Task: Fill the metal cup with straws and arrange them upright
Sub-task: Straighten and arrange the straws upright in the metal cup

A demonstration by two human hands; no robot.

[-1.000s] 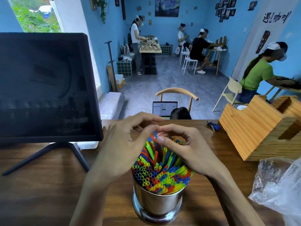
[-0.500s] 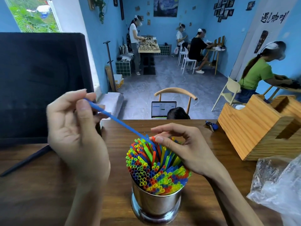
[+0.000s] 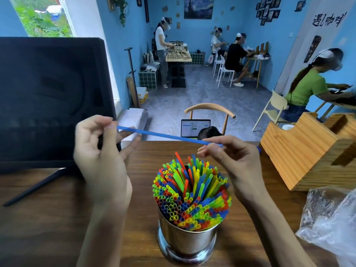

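A blue room is stretching out past the far edge of the worktop (image 3: 57,218), with a grey floor (image 3: 202,97), pictures on the walls and a window (image 3: 42,18) showing green plants at the top left. People are sitting and standing at small tables far back and on the right. A wooden chair (image 3: 210,109) is standing just past the far edge, with a laptop (image 3: 195,128) in front of it.

The brown wooden worktop is carrying a big dark screen (image 3: 52,101) at its left edge, a wooden box (image 3: 308,151) at its right edge, and a crinkly clear plastic bag (image 3: 331,224) at the near right corner.

The shiny metal cup (image 3: 186,241) is standing near the middle of the near edge. It is packed full of bright straws (image 3: 192,191), standing up and fanning out a little.

Above the cup, both hands are holding one blue straw (image 3: 163,135) flat in the air. The left hand (image 3: 102,157) is pinching one end with curled fingers. The right hand (image 3: 235,160) is pinching it near the other end.
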